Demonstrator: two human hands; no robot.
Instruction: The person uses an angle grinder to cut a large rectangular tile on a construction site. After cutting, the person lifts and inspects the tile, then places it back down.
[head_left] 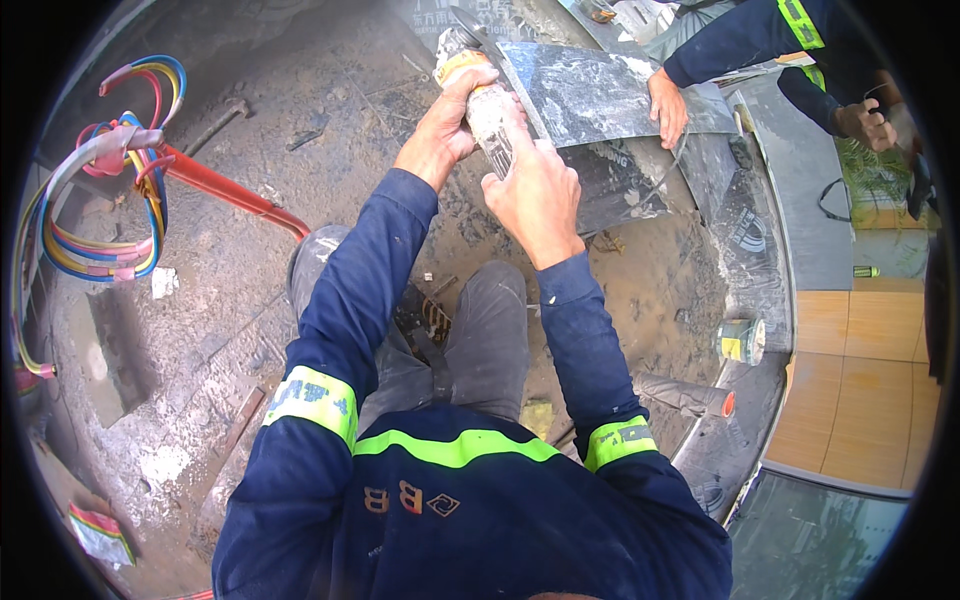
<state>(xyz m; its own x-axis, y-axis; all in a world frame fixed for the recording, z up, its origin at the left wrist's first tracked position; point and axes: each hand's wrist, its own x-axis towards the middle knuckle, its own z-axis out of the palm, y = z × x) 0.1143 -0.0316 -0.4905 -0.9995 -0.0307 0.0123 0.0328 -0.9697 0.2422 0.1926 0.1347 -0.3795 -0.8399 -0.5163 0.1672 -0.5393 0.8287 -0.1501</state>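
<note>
An angle grinder [494, 122], dusty white with a yellow-orange band near its head, is gripped between my two hands. My left hand [440, 130] wraps round it from the left, close to the head. My right hand [540, 190] closes on the body from the right, nearer to me. The dark disc [468, 24] sits at the far end, by the left edge of a grey, dust-smeared slab [600, 98]; whether it touches, I cannot tell. A co-worker's hand [667, 108] rests on that slab's right part.
Coiled coloured cables [105, 235] and an orange-red pipe [235, 195] stand at left. A dark block [107, 355] lies on the dirty floor. At right are a small tin [742, 341], a grey tube with an orange end [690, 396], and a ledge beside wood-coloured panels [860, 400].
</note>
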